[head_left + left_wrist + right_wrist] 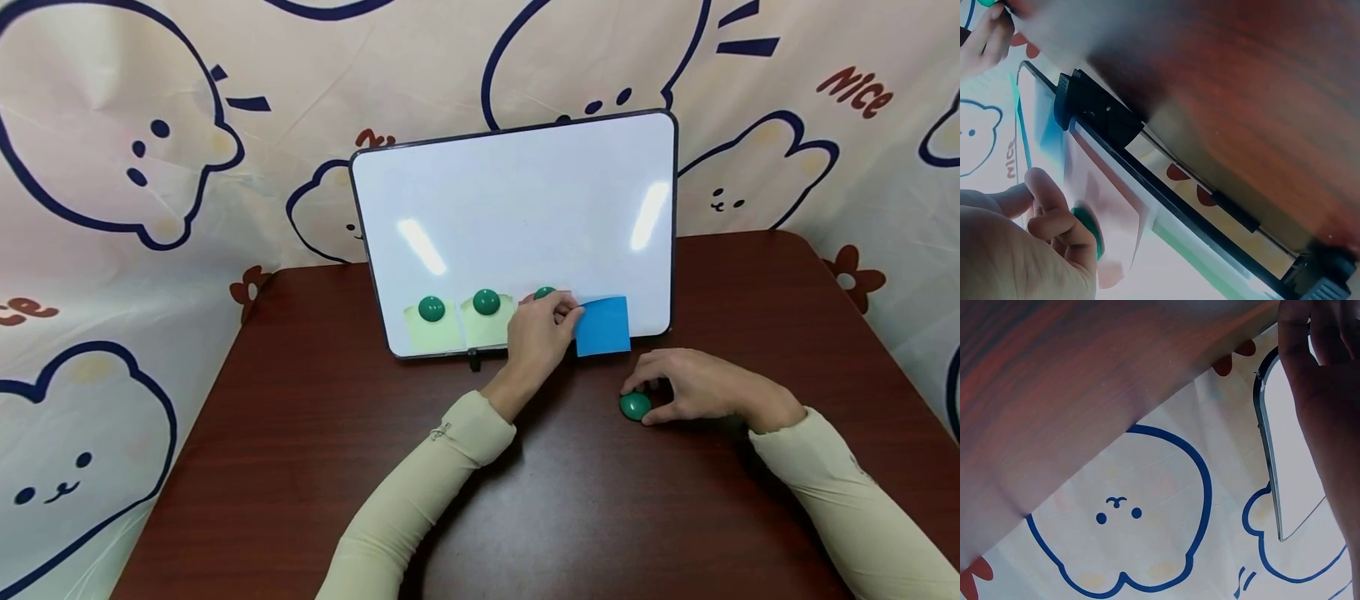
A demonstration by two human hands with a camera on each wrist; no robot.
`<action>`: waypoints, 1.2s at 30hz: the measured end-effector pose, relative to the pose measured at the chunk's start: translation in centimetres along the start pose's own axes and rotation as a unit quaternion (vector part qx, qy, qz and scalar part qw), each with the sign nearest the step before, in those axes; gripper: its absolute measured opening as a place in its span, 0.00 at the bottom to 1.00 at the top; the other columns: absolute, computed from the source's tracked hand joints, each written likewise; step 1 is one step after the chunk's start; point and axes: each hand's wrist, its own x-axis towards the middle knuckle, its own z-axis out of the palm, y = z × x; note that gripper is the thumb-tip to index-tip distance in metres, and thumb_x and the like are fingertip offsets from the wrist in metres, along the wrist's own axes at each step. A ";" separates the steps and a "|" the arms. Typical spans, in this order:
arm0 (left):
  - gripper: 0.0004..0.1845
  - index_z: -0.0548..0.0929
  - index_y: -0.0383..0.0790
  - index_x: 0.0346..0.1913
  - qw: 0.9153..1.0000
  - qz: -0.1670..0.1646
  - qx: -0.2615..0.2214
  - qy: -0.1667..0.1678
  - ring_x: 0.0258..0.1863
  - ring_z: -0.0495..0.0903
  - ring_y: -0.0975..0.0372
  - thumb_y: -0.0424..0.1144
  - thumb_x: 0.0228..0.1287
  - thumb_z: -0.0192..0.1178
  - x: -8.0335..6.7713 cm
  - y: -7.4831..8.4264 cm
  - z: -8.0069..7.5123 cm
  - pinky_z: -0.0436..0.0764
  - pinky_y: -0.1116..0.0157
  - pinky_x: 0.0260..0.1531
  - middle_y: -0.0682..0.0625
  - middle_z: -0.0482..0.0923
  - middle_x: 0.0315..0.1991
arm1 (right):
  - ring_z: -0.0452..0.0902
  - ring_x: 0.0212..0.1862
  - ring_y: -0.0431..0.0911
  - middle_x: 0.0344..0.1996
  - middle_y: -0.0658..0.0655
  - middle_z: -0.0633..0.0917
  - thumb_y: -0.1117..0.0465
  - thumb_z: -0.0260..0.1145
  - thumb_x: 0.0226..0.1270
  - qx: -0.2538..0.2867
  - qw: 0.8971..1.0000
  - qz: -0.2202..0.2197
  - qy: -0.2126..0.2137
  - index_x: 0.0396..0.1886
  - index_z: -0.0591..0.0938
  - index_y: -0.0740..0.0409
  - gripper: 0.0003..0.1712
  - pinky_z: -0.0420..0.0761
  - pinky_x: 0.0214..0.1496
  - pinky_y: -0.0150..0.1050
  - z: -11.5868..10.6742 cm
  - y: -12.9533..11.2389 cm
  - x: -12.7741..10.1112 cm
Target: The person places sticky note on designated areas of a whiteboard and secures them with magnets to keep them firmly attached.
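My left hand [542,329] pinches the left edge of a blue sticky note [604,327] at the lower right of a small whiteboard [517,200]. Just behind its fingers, a green round magnet [545,293] sits on a pink sticky note [1107,194], mostly hidden in the head view. Further left, two green magnets [486,302] hold pale green notes [433,329] on the board. On the table, my right hand [693,385] grips another green magnet [636,406] between thumb and fingers, right of and below the blue note.
The whiteboard leans upright on a dark brown table [300,467], with a black clip foot [474,360] under its lower edge. A printed cartoon cloth [187,317] hangs behind and beside the table.
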 end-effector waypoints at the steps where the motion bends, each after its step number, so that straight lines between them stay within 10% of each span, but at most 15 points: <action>1: 0.08 0.88 0.47 0.41 1.000 -0.002 0.000 0.001 0.32 0.85 0.68 0.47 0.67 0.65 0.0 0.0 0.0 0.80 0.72 0.34 0.56 0.89 0.34 | 0.75 0.39 0.33 0.40 0.35 0.81 0.44 0.79 0.53 0.000 1.000 0.001 0.001 0.48 0.86 0.36 0.21 0.80 0.41 0.32 0.0 0.0 0.0; 36: 0.09 0.89 0.46 0.38 0.996 -0.002 0.064 0.056 0.31 0.86 0.67 0.48 0.68 0.64 1.3 0.6 1.2 0.82 0.69 0.32 0.55 0.89 0.34 | 0.74 0.40 0.33 0.41 0.36 0.82 0.44 0.78 0.54 0.005 1.000 0.009 -0.008 0.48 0.86 0.35 0.21 0.79 0.42 0.33 0.0 -0.1 0.1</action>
